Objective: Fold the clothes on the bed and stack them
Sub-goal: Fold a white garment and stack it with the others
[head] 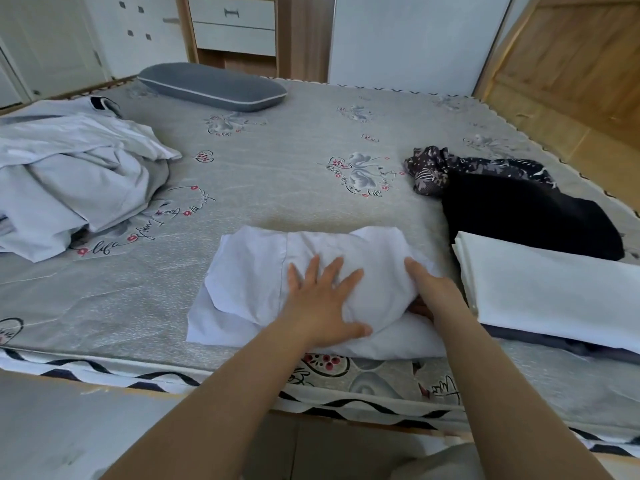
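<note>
A white garment (256,275), partly folded, lies near the front edge of the bed (277,168). My left hand (322,299) presses flat on its top layer with fingers spread. My right hand (429,292) is at the garment's right edge, fingers on top and thumb tucked under the upper fold. To the right sits a stack with a folded cream cloth (554,292) on top of a dark folded piece (561,344). Behind it lie a black garment (519,213) and a dark patterned one (450,168). A heap of unfolded white clothes (69,181) lies at the left.
A grey pillow (211,84) lies at the head of the bed. Beyond the bed stand white drawers (235,26) and a wooden door (571,57). The mattress edge (242,372) runs close to me, with floor below.
</note>
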